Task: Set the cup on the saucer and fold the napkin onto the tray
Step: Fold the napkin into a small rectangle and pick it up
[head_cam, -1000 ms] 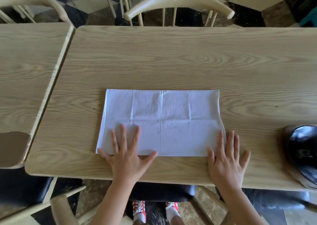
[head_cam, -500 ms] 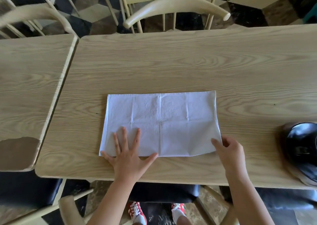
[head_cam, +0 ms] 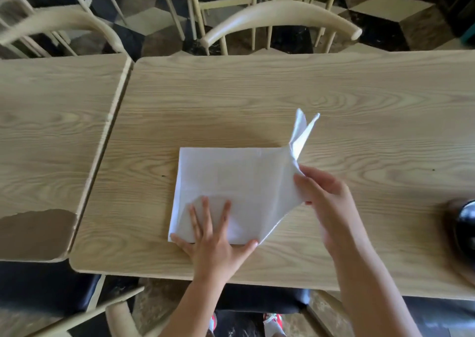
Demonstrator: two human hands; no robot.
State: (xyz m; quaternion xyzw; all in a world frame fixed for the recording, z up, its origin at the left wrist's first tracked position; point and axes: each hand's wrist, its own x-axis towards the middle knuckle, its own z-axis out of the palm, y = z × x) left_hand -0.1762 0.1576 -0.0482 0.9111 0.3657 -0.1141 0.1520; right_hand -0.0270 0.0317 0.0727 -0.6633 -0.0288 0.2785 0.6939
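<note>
Napkin (head_cam: pixel 231 182) lies on the table (head_cam: pixel 257 100), near edge, roughly centre. Left half is flat. Right end is lifted and curling over toward the left, two loose corners sticking up at the far right.

Left hand (head_cam: pixel 213 236): spread flat, fingers apart, palm pinning the near-left part of the napkin down. Acts as the anchor.

Right hand (head_cam: pixel 326 203): pinching the raised right edge between thumb and fingers, clear of the table. Hand is motion-blurred, so exact finger placement is hard to read.

Handling, my read:
- Light, thin, soft, no stiffness. It drapes and sags between the grip and the pinned area.
- Looks like paper or thin cloth, cannot tell which. If paper, it tears with a hard tug and keeps a crease once pressed.
- Slides easily on smooth wood, so the pinning hand matters.
- The layers at the lifted end are splaying apart. Best hold is at the edge near a corner, catching both layers, then lay it over and press along the fold.

Dark glossy object (head_cam: pixel 466 216) at the right edge, partly cut off, cannot identify it. No tray or saucer in view.
</note>
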